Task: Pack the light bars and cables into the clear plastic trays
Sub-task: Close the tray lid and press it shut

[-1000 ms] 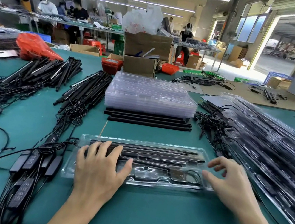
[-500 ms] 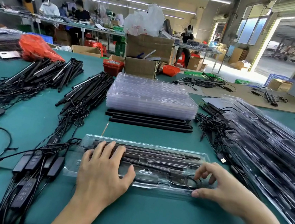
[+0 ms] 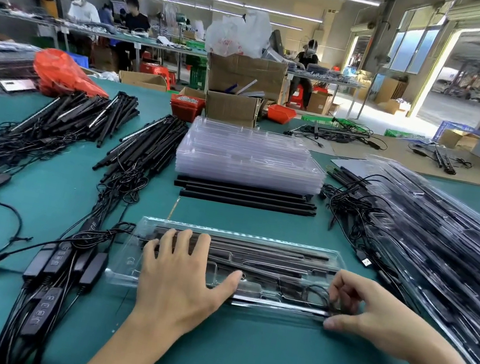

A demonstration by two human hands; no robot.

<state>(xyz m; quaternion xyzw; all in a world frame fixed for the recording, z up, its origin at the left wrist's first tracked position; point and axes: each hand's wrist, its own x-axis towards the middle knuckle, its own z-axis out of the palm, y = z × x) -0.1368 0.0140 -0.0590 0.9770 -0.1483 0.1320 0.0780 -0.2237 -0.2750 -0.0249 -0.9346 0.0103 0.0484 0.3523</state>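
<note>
Green matting covered the long table [image 3: 233, 357], the biggest thing in view, in a workshop lit by ceiling strips, with people seated at benches at the back and an open doorway on the right. Packed trays [image 3: 444, 250] lay in a sloping heap along the right side, so I judged a good share of the job done. Much remained, though: bundles of loose light bars [image 3: 142, 145] with tangled black cables [image 3: 14, 142] sprawled over the left half, and a stack of empty clear trays [image 3: 250, 154] sat in the middle with a few bare bars [image 3: 246, 195] just in front of it. A cardboard box [image 3: 232, 108] stood behind the stack.

Nearest me lay the tray [image 3: 285, 247] being filled, bars already seated in its far slots and a cable loop in its right end. My left hand [image 3: 179, 280] rested flat on the tray's left part, fingers spread and straight, pressing it down. My right hand [image 3: 369, 317] had its fingers curled over the tray's right end, thumb at the near edge, pinching there; whether it caught the cable as well, I could not tell. I judged this tray nearly finished.
</note>
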